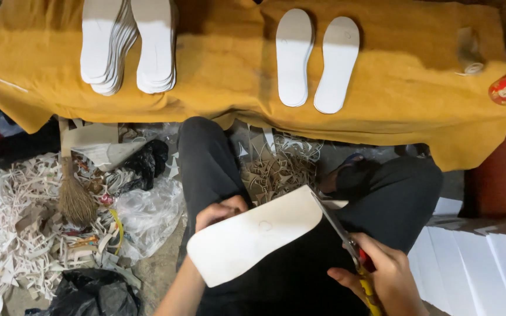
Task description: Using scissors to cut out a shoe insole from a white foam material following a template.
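The right hand (385, 275) is closed around the handles of a pair of scissors (346, 243), red and yellow at the grip, with the blades pointing up and left to the toe edge of a white insole blank (253, 237). The left hand (221, 212) pinches the far edge of that blank, fingers curled over it and thumb hidden beneath, holding it over the lap in dark trousers (218, 164). Just beyond the knees lies a tangle of brown trimmings (279, 169) on the floor. To the left are pale paper scraps (24, 234), a small broom (74, 196) and clear and black plastic bags (147, 213). Further out, a mustard cloth (405, 88) covers the table, bearing a pair of cut white insoles (317, 58) and, well to their left, two stacks of insoles (127, 44)
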